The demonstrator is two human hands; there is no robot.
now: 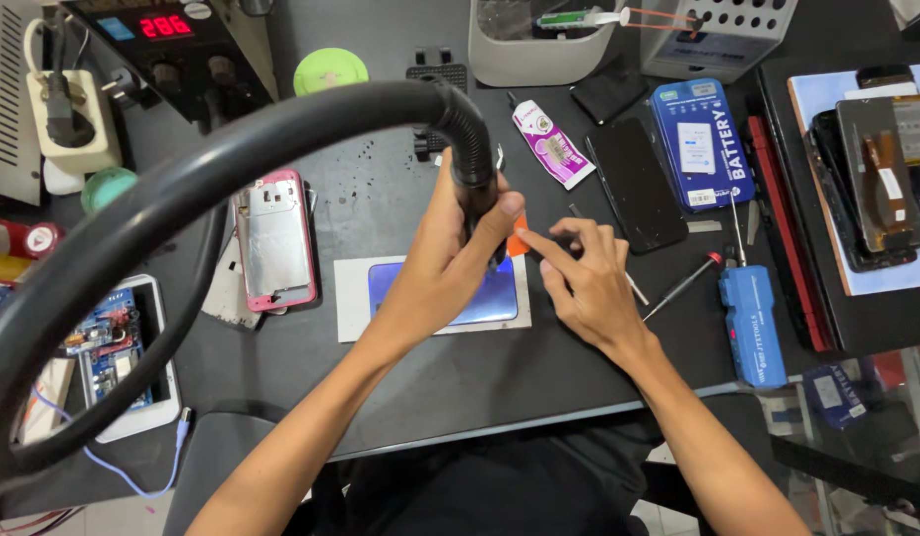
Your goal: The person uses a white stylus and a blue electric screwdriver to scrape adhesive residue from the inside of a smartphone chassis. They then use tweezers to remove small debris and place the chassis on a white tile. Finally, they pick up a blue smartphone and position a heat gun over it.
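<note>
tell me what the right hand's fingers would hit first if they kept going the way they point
The right hand points left, so its fingertips would likely first meet the orange pick at the blue phone, then the left hand; depth is unclear.

A thick black hose (pixel 182 189) arcs across the left half of the frame, blocking reach toward the upper left. Below it, the pink phone frame (pixel 274 238) and the white-cased circuit board (pixel 118 357) crowd the left of the counter (pixel 460 382). At centre, the blue-backed phone (pixel 366 298) takes the middle. To the right, the black screen (pixel 636 184), a red-tipped screwdriver (pixel 683 285) and the blue tool (pixel 750 323) stand close together. Bare counter lies along the lower centre, between the forearms.
</note>
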